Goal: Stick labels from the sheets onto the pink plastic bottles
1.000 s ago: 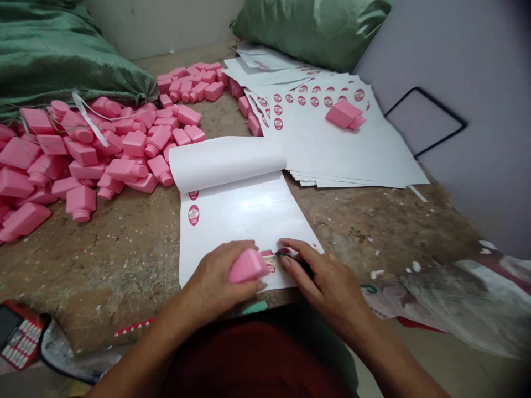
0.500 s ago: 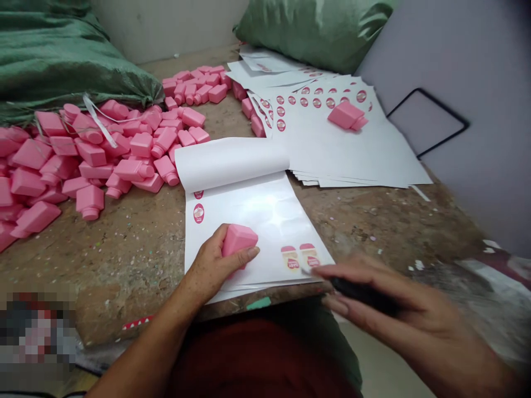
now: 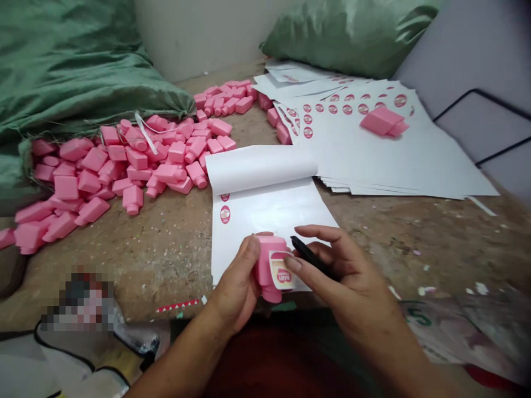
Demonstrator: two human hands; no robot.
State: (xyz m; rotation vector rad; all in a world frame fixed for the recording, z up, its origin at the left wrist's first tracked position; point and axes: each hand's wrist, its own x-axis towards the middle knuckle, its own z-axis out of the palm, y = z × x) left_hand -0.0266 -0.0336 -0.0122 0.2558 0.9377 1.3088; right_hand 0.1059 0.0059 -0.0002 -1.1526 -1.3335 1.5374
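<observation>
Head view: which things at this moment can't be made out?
All in the head view:
- Black slim tool in the right hand: the fingers hide its rear end, so its kind cannot be told.
- Pink bottle in the left hand: the hand hides part of it.
- Label on the bottle: wording too small and blurred to read.
- Pixelated patch at lower left: whatever lies there is blurred out.

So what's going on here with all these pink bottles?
A person's left hand holds a pink plastic bottle with a cream-and-pink label on its side. The right hand grips a slim black pen-like tool right beside it. Under them lies a white sheet of pink oval labels, its top part curled back. A heap of pink bottles lies to the left.
</observation>
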